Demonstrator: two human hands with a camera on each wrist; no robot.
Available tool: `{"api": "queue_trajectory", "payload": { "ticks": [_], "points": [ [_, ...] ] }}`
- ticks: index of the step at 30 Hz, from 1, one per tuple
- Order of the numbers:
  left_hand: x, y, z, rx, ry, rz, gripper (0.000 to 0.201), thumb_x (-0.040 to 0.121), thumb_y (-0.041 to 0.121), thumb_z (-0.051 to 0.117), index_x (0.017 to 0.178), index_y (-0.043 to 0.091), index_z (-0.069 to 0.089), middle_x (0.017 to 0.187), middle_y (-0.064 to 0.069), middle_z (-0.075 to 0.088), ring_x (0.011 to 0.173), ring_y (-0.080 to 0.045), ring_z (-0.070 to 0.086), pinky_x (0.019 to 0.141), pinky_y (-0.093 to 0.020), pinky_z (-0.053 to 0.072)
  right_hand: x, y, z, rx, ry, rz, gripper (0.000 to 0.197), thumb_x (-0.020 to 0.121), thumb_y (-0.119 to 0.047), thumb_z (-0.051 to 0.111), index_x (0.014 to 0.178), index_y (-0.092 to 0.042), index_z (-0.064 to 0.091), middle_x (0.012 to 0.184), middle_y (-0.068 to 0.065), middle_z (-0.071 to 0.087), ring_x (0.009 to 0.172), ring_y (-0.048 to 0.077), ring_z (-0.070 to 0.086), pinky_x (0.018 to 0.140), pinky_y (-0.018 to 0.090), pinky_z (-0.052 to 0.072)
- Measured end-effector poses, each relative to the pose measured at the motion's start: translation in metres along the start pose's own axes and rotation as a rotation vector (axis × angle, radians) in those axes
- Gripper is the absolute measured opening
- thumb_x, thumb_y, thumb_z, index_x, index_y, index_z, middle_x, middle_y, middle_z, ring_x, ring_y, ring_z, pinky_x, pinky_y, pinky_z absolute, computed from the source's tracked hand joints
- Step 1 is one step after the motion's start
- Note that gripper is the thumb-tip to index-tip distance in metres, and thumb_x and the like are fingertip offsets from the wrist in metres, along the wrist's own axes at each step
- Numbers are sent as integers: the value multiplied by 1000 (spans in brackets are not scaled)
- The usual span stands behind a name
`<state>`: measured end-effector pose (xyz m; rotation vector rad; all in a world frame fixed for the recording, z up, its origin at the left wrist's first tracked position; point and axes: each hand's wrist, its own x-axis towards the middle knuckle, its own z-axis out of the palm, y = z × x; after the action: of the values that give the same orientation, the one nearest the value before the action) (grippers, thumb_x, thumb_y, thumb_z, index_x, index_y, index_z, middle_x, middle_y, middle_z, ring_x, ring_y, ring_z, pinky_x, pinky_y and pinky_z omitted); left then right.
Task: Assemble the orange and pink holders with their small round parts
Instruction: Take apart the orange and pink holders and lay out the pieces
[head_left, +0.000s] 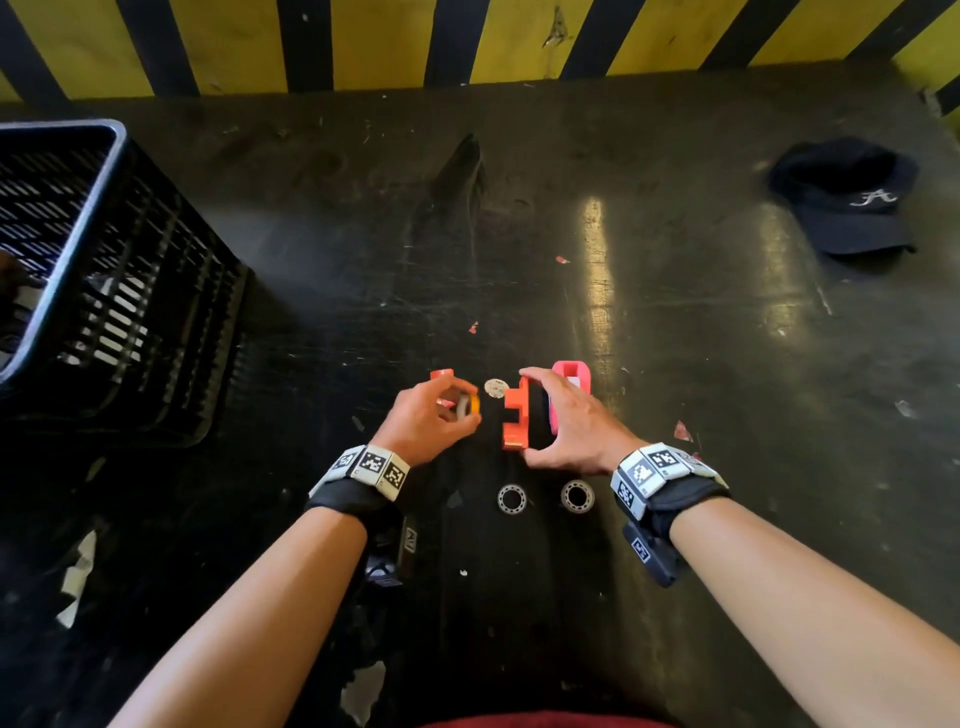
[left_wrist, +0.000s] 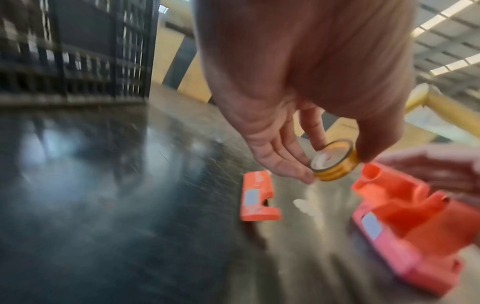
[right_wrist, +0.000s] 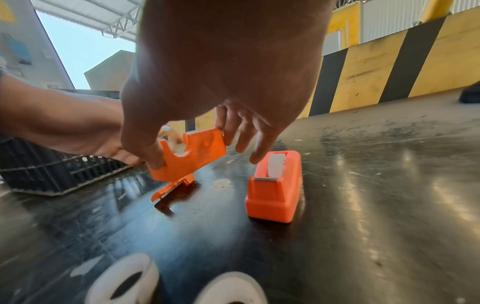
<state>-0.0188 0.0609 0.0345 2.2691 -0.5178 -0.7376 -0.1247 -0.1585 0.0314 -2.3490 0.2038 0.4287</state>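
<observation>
My left hand (head_left: 451, 410) pinches a small amber tape roll (head_left: 469, 406) (left_wrist: 333, 163) between thumb and fingers, just above the table. An orange holder half (head_left: 441, 375) (left_wrist: 257, 197) lies flat beyond it. My right hand (head_left: 531, 415) grips another orange holder half (head_left: 516, 415) (right_wrist: 192, 157) by its ends, tilted and lifted off the table. Beneath it lies a thin orange piece (right_wrist: 173, 189). The pink holder (head_left: 571, 382) (right_wrist: 274, 191) stands upright under my right fingers, with a white roll in its slot. Two white rings (head_left: 511, 499) (head_left: 577, 496) lie near my wrists.
A black slatted crate (head_left: 104, 270) stands at the left on the dark table (head_left: 675, 338). A dark cap (head_left: 852, 197) lies at the far right. A small white round disc (head_left: 496, 387) sits between my hands. A yellow-and-black striped board (head_left: 467, 41) runs along the back.
</observation>
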Motion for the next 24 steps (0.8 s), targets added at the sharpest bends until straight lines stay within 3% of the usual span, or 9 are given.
{"api": "queue_trajectory", "payload": {
  "ticks": [2,7,9,11,13,16,21,24],
  "points": [
    [-13,-15,0,189,-21,-41,40,79,31,83,117,32,67,113,4,63,100,-14,66,92,-34,57,-2,3,-1,-18,-6,15,107,69,-36,86,156,-29,23,150,6,46,130,28,52,103,40,47],
    [-32,-42,13,456,-125,-230,55,81,39,80,130,30,56,130,-1,58,117,-21,61,101,-43,54,-6,4,5,-8,-3,14,108,73,-37,88,158,-27,22,157,7,41,142,29,44,108,40,41],
    [-38,-44,20,599,-84,-193,61,81,45,78,135,30,52,138,-2,53,126,-24,54,105,-46,49,-9,5,8,-7,7,9,108,73,-38,89,158,-26,23,159,7,40,144,28,42,110,40,39],
    [-42,-39,31,667,-22,-52,63,82,50,75,136,31,51,141,-2,50,129,-24,49,105,-45,46,-12,7,10,-6,17,7,108,73,-39,88,158,-26,23,160,6,39,144,28,43,109,38,39],
    [-45,-29,44,609,-98,87,59,83,50,74,135,32,51,140,0,51,128,-22,50,105,-44,47,-16,10,8,-3,28,15,108,74,-39,88,159,-25,23,162,5,38,144,27,43,109,37,38],
    [-44,-17,68,523,-310,112,67,82,49,76,140,32,47,138,0,52,126,-20,53,104,-42,50,-22,14,6,-4,61,14,108,74,-41,87,159,-26,23,162,5,38,143,29,44,110,41,40],
    [-36,-12,91,466,-297,130,55,86,41,76,135,30,54,129,-1,54,118,-21,58,101,-39,53,-32,24,3,4,113,-7,108,71,-47,86,158,-28,24,162,2,38,141,27,47,108,42,44],
    [-28,-11,79,250,-238,90,41,86,35,77,124,29,63,121,4,64,107,-11,65,92,-30,58,-37,29,0,28,128,-9,107,70,-53,84,157,-27,27,160,1,39,139,22,47,111,41,44]
  ]
}}
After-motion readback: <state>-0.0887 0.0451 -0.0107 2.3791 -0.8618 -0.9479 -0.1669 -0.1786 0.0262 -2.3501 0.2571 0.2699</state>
